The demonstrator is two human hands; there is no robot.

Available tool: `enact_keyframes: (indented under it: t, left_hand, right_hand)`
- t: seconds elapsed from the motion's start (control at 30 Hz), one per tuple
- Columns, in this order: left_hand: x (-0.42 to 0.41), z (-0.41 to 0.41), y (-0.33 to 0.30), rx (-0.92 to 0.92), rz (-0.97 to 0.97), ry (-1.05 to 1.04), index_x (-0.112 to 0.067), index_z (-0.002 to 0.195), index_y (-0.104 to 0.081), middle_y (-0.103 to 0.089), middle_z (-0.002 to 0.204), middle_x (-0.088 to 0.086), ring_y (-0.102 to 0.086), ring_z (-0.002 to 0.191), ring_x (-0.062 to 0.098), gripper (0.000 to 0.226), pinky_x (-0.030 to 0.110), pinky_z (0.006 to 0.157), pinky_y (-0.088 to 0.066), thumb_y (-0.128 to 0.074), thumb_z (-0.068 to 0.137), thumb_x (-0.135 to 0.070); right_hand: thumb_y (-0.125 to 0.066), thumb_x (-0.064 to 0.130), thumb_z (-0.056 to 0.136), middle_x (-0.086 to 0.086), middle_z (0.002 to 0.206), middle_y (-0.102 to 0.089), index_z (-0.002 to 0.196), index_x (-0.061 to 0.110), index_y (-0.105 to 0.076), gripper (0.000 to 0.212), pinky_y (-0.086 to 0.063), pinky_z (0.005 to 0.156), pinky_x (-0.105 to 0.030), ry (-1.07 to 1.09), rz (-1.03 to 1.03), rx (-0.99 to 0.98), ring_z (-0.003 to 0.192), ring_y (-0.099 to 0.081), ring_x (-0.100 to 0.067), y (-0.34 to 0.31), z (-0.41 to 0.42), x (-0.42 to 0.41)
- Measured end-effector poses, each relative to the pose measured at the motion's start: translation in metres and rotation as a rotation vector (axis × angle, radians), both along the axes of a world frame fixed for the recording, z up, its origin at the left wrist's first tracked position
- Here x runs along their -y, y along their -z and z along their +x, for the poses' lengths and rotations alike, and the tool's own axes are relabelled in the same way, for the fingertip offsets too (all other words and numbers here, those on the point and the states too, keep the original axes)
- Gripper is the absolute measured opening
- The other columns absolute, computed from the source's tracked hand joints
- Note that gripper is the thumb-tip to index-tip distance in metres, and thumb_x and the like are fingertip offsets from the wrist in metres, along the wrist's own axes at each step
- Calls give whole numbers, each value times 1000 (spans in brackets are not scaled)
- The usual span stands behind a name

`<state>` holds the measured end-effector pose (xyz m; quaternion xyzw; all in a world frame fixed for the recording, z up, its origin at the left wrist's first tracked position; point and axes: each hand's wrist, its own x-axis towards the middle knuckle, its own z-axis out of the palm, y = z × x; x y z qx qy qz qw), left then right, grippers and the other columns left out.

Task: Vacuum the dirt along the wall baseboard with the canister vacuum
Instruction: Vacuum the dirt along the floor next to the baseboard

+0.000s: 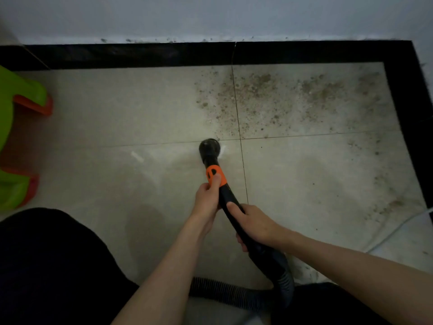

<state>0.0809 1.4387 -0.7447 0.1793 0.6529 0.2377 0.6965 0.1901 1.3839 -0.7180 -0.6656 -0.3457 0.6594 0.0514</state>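
Nozzle (209,147): round, black, at centre frame, mouth down on the floor (117,113) just left of where two tile joints cross. It sits at the lower left edge of the dirt.

Wand (228,202): black, with an orange collar (215,175) just behind the nozzle. It slopes from the nozzle down and right toward the lower middle of the frame.

Hose (222,289): black, ribbed, joined to the wand's lower end; it loops left along the bottom edge.

Left hand (207,199): grip curled round the wand at the orange collar, thumb lying on the orange part.

Right hand (254,225): grip wrapped round the wand lower down, below and right of the left hand, thumb along the top of the tube.

Dirt (293,99): brown-grey grit scattered over the tiles in the upper right, thickest near the baseboard, thinning down the right side. Dark specks also lie along the top edge of the baseboard.

Baseboard (140,56): black band across the upper frame, turning down the right edge at the corner. Pale wall (210,15) above it.

Floor: pale glossy tiles; the left half shows little grit.

Stool (16,137): green plastic with orange feet, at the left edge; only part is in view.

Cord (398,226): thin, pale, on the floor at the right edge.

Clothing (46,266): dark, filling the lower left.
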Motion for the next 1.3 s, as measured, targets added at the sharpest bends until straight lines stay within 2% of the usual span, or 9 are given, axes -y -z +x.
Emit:
enact_keyframes:
  t: [0.2, 0.33, 0.4, 0.5, 0.67, 0.73, 0.9, 1.1, 1.3]
  left_hand:
    - [21, 9, -2, 16, -60, 89, 2, 110, -52, -57, 91, 12, -59, 78, 21, 41, 30, 68, -50, -48, 96, -36]
    - [27, -5, 0, 6, -68, 79, 1, 108, -53, -59, 93, 13, -61, 82, 22, 39, 33, 74, -52, -47, 97, -36]
    - [31, -10, 0, 10, -68, 77, 0, 110, -52, -59, 94, 12, -61, 83, 22, 39, 32, 72, -52, -46, 97, -36]
    - [33, -6, 0, 60, -87, 142, 2, 114, -51, -59, 94, 12, -61, 85, 22, 41, 32, 73, -52, -45, 98, -36]
    - [14, 16, -7, 134, -97, 273, -2, 95, -53, -58, 86, 10, -59, 76, 20, 31, 29, 65, -51, -45, 99, -32]
    - [3, 19, -7, 127, -76, 282, -1, 96, -53, -58, 86, 10, -59, 75, 19, 32, 29, 66, -51, -43, 100, -32]
    - [-21, 7, 3, 70, -24, 249, 1, 103, -52, -58, 84, 9, -58, 74, 20, 36, 31, 69, -51, -40, 101, -33]
    - [-41, -4, 13, 6, 32, 171, -6, 86, -54, -58, 82, 8, -59, 74, 19, 34, 29, 63, -49, -40, 101, -33]
    - [-82, 5, 15, -36, 99, 125, 0, 94, -54, -58, 84, 9, -59, 74, 19, 35, 28, 61, -49, -42, 100, -33]
  right_hand:
    - [-35, 50, 100, 0, 45, -58, 90, 11, -46, 41, -47, 42, -28, 91, -35, 12, 37, -55, -22, -4, 4, 28]
    - [-36, 50, 100, 1, 44, -57, 97, 9, -48, 43, -45, 41, -26, 75, -56, 0, 37, -54, -21, -6, -4, 33]
    - [-36, 50, 100, 1, 46, -58, 102, 6, -49, 46, -46, 42, -27, 56, -53, 4, 38, -55, -21, -7, -6, 35]
    - [-37, 49, 100, 1, 48, -58, 96, 10, -49, 41, -46, 42, -27, 96, -45, 35, 38, -55, -19, -5, -5, 45]
    - [-36, 46, 101, 0, 45, -57, 90, 11, -49, 39, -45, 41, -27, 211, -1, 107, 37, -55, -21, -1, 7, 44]
    - [-36, 47, 101, -1, 45, -57, 87, 12, -48, 39, -45, 41, -27, 219, 15, 107, 37, -54, -22, 3, 10, 33]
    - [-37, 49, 100, 0, 47, -58, 85, 14, -48, 40, -44, 39, -24, 156, 47, 73, 36, -55, -20, 15, 2, 4]
    - [-37, 51, 99, -3, 51, -60, 86, 13, -48, 42, -47, 43, -25, 81, 77, 17, 38, -58, -20, 22, -3, -25]
    - [-37, 53, 99, -6, 56, -60, 84, 11, -47, 45, -48, 44, -27, 99, 137, -18, 39, -56, -19, 22, 6, -67]
